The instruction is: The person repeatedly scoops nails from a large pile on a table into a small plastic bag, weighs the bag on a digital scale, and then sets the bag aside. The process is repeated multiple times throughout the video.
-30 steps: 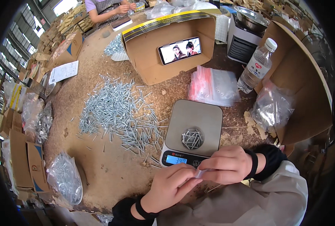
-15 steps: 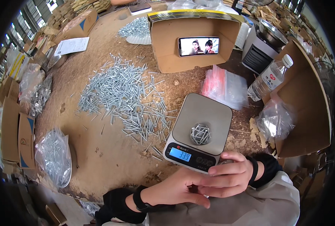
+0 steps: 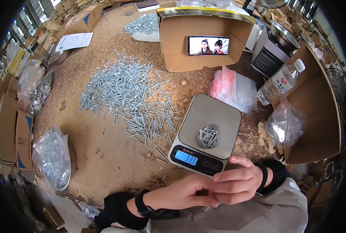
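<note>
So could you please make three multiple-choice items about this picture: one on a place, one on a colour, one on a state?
1. Where is the small cluster of screws?
A. on the scale's platform
B. inside the cardboard box
C. in the left hand

2. What colour is the lit display of the scale?
A. red
B. blue
C. green

3. How are the left hand and right hand placed?
A. far apart
B. together, fingertips meeting in front of the scale
C. both resting flat on the loose screw pile

Answers:
1 A, the cluster sits in the middle of the grey platform.
2 B, the screen glows blue.
3 B, the fingers meet just below the scale.
</note>
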`<state>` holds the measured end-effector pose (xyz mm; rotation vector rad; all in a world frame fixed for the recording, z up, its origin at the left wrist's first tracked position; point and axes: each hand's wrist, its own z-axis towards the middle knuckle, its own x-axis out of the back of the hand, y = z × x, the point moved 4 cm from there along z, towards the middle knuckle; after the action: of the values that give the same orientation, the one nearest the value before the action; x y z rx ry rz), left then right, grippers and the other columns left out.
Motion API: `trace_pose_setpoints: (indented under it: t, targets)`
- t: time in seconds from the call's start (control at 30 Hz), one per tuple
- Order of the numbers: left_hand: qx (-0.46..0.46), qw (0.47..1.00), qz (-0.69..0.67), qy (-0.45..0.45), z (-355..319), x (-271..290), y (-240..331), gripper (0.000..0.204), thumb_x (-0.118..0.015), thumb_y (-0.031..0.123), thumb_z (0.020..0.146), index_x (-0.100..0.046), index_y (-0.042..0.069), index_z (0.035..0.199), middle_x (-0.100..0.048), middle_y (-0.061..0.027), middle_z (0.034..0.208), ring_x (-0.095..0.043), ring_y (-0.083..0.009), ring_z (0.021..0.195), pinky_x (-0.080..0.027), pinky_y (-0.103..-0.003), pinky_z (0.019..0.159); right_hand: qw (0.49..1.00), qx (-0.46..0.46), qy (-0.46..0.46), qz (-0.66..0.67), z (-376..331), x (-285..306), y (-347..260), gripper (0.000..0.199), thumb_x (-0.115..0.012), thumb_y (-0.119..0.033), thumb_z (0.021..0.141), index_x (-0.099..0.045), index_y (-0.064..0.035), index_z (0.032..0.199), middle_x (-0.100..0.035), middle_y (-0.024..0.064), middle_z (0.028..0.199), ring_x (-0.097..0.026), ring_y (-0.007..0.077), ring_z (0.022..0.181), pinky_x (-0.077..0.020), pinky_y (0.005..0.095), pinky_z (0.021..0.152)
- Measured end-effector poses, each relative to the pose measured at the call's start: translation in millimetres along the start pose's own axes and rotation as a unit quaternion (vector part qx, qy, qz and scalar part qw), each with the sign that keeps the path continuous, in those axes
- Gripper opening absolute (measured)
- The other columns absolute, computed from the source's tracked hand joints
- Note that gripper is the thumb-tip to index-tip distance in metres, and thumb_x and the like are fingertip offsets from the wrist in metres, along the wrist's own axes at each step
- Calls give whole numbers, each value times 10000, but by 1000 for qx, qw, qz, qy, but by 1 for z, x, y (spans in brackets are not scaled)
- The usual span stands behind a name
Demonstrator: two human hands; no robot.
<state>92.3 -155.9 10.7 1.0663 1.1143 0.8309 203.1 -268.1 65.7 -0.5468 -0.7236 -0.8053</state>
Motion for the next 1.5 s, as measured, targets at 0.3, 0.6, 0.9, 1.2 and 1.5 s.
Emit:
trace_pose_setpoints:
  t: [0.3,0.6,0.9,1.2,1.5]
  targets:
    - [89,984,-150,39,-4,-4,1,180,-589,178,996,-576,14,921,-509,37,752,-455,-78,661,-380,-245,596,997,24,49,-61,-4,2,-5,68,-645,-118,847,-676,-178,842,-674,-33,1083,-605,168,1152,-423,492,1074]
    - [-69,935,297,182,-11,29,42,191,-746,56,756,-563,32,805,-537,-33,696,-469,-140,585,-376,-283,531,997,1,-72,18,-7,-4,2,83,-687,-213,890,-647,-186,822,-702,-60,942,-637,190,1073,-79,631,1159]
    - [0,996,23,90,-8,11,19,489,-776,117,804,-557,36,1233,-631,-29,988,-627,-143,915,-497,-302,812,977,-81,-77,182,2,-10,17,214,-712,-329,903,-587,-162,953,-711,80,1133,-566,321,1252,41,616,1173]
    - [-71,919,112,371,-28,63,41,362,-700,-89,758,-535,60,1044,-585,-31,913,-563,-104,870,-458,-255,791,941,-288,-136,111,1,-1,97,1023,-854,-132,634,-312,-38,1497,-481,178,1424,-400,370,1355,-315,447,1138]
    - [-14,896,328,300,-6,30,23,410,-765,17,740,-553,26,1091,-649,-92,936,-668,-196,844,-518,-322,745,938,-259,-61,221,16,2,59,933,-782,-222,627,-395,-59,1460,-687,122,1045,-688,329,882,-556,398,756]
